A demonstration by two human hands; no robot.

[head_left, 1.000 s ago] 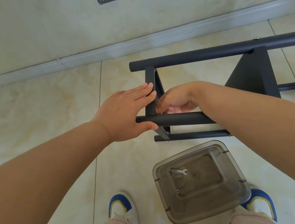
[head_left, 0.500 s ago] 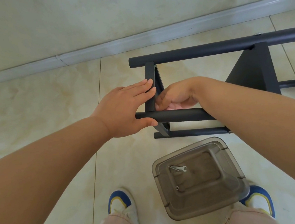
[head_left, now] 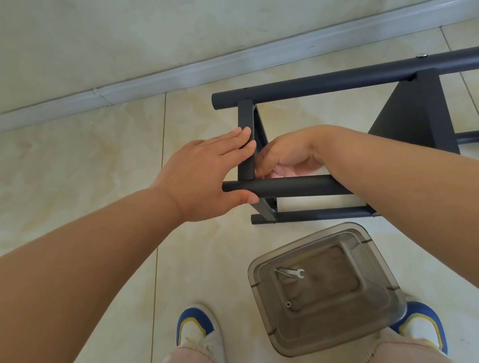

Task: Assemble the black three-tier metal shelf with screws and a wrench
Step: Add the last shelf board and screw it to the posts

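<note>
The black metal shelf (head_left: 355, 78) lies on its side on the tiled floor, its long tubes running left to right. My left hand (head_left: 210, 175) rests with straight fingers against the end shelf panel (head_left: 247, 138), thumb under the near tube (head_left: 298, 188). My right hand (head_left: 286, 153) reaches inside the frame just behind that panel, fingers curled at its lower corner; what they pinch is hidden. A small silver wrench (head_left: 291, 273) and a screw (head_left: 288, 304) lie in the clear plastic bin (head_left: 375, 309).
The bin stands on the floor between my two blue-and-white shoes (head_left: 195, 326). A white baseboard (head_left: 219, 67) and the wall run along the back. A second black shelf panel (head_left: 416, 119) sits further right in the frame.
The hands keep their places on the end panel and the near tube. My view has shifted slightly; nothing else has moved.
</note>
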